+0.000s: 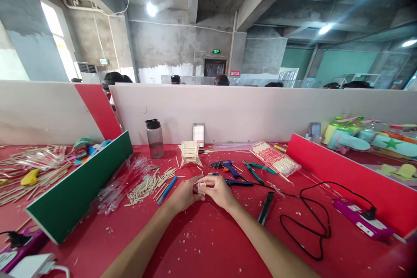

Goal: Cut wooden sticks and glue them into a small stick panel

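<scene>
My left hand (185,193) and my right hand (219,190) meet above the red table, both with curled fingers. Between them they hold a small row of short wooden sticks (202,186), partly hidden by the fingers. Just beyond stands a small chair-like frame (189,153) built of wooden sticks. A loose pile of cut sticks (148,187) lies left of my left hand, with a blue pen-like stick (167,190) beside it. Past my right hand are a blue hot glue gun (226,167), a pair of dark blue-handled pliers (239,182) and green-handled cutters (257,171).
A dark utility knife (266,208) and a looping black cable (325,221) lie at right, near a purple power strip (361,219). Green (81,186) and red (352,182) dividers flank the space. A water bottle (154,139) and packed sticks (275,160) stand or lie farther back.
</scene>
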{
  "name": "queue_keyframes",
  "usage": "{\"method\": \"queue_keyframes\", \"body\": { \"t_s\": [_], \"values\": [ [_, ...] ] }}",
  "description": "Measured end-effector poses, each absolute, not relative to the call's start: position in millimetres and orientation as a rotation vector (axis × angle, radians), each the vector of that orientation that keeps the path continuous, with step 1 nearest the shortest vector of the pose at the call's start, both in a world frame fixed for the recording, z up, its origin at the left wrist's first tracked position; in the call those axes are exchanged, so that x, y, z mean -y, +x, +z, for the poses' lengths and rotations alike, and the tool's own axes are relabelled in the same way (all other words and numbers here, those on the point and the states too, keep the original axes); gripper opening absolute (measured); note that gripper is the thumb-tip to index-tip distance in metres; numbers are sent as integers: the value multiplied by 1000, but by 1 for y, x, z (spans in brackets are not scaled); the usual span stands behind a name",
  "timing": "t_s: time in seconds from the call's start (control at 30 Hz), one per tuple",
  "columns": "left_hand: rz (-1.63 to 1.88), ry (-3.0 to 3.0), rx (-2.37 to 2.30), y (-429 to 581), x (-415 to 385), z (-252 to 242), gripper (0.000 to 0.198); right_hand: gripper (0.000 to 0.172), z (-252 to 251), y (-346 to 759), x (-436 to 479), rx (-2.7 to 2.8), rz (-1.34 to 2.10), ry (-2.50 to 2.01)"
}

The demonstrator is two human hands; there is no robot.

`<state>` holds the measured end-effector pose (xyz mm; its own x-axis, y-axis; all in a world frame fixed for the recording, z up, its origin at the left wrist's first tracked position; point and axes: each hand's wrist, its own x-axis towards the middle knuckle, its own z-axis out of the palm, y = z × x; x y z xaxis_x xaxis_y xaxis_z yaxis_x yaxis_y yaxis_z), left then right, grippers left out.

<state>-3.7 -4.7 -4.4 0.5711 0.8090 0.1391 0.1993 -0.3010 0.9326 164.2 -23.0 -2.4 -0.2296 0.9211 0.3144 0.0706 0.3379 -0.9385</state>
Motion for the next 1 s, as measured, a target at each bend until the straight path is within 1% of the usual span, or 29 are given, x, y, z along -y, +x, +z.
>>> {"method": "queue_keyframes", "body": {
  "t_s": [0.07,0.23,0.53,0.7,0.87,1.0],
  "values": [
    [786,1781,-847,-3,4,-6,73,31,-3,164,23,1591,1052,-913],
    [819,1607,-842,0,3,-14,99,29,-3,164,24,1577,1059,-911],
    [894,1434,-778,5,2,-19,122,29,0,164,26,1586,1053,-918],
    [938,1412,-755,10,4,-23,128,30,-1,163,26,1560,1134,-898],
    [935,1429,-744,10,5,-21,120,26,-4,163,25,1568,1096,-921],
    [901,1402,-740,9,3,-19,120,24,-4,162,25,1562,1106,-931]
  ]
}}
